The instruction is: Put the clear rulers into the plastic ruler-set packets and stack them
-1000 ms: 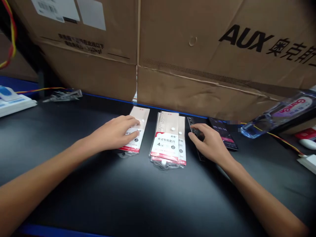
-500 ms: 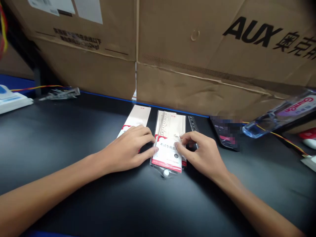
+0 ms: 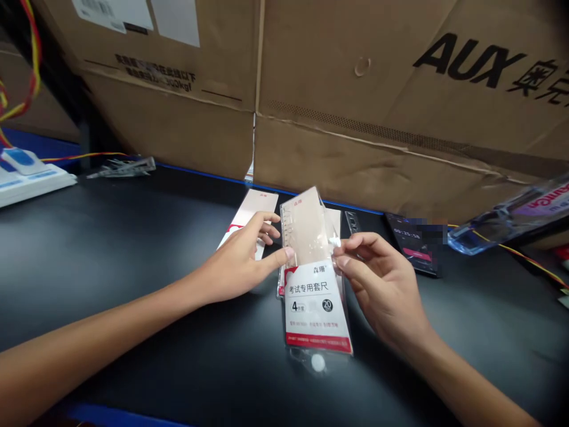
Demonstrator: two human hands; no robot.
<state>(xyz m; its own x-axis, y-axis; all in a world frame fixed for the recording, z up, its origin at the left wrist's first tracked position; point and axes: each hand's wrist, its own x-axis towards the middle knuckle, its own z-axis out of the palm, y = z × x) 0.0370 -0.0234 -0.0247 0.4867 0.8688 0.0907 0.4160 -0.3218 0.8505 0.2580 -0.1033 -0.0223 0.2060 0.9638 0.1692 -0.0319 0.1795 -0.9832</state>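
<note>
A clear ruler-set packet [image 3: 313, 302] with a white and red label is raised and tilted over the black table, its snap flap towards me. My right hand [image 3: 384, 281] pinches the packet's right edge between thumb and fingertips, beside a small white piece [image 3: 335, 242]. My left hand [image 3: 249, 255] has its fingers apart, the thumb touching the packet's left edge. Another packet lies beneath, mostly covered. Behind my left hand lies a further packet [image 3: 260, 204] with a pale top. A clear ruler [image 3: 351, 222] is partly hidden behind my right hand.
A large cardboard box [image 3: 311, 142] stands along the back of the black table [image 3: 178, 350]. To the right are a phone [image 3: 411, 243] and a clear plastic package [image 3: 498, 216]. A white power strip [image 3: 40, 184] and a small clear bag [image 3: 127, 168] sit at the left.
The top packet has come up off the one below and nearer to me, now tilted. My right hand has risen with its edge, and my left fingers have spread. The view has shifted slightly.
</note>
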